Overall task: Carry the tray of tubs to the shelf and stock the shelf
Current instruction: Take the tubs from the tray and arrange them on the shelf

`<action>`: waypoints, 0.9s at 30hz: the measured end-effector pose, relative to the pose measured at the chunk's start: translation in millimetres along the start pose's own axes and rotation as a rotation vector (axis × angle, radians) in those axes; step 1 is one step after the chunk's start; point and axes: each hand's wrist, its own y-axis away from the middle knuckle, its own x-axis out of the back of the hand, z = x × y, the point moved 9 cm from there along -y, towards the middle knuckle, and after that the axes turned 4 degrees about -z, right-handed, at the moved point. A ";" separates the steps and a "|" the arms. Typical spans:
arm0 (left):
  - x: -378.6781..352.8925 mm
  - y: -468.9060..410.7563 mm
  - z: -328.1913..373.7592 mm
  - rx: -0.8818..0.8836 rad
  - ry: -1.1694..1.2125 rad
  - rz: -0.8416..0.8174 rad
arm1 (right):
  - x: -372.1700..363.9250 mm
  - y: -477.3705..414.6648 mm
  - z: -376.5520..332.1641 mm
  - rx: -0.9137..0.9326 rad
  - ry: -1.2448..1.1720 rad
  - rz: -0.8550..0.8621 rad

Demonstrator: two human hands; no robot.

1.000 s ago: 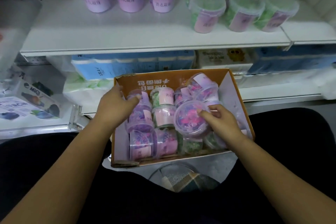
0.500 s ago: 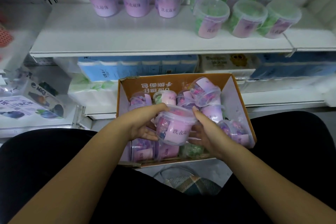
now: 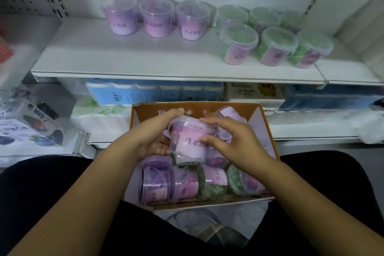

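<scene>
Lifted higher since a moment ago, one purple tub (image 3: 188, 141) now sits above the cardboard tray (image 3: 268, 131), tilted, label facing up. White shelf (image 3: 124, 56) ahead carries three purple tubs (image 3: 155, 18) at left and green tubs (image 3: 270, 35) at right; tissue packs (image 3: 145, 91) fill the lower tier. Left hand (image 3: 153, 133) cups the tub's side, right hand (image 3: 230, 139) wraps its other side, fingers curled around it.
</scene>
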 end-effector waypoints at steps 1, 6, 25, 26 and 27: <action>-0.2 0.9 5.1 -0.028 -0.009 -0.010 | 2.2 -5.1 -2.5 0.012 0.026 0.007; 5.2 5.8 33.2 -0.150 -0.059 -0.041 | 25.1 -28.8 -12.1 0.061 0.110 0.075; 90.0 -30.4 104.5 -0.407 -0.993 0.688 | 56.6 -156.0 -2.1 0.065 0.402 0.149; 90.2 -33.4 103.6 -0.387 -1.000 0.679 | 53.4 -158.7 -1.4 0.083 0.451 0.136; 90.3 -35.5 103.7 -0.366 -1.012 0.672 | 51.3 -162.1 -1.4 0.109 0.490 0.133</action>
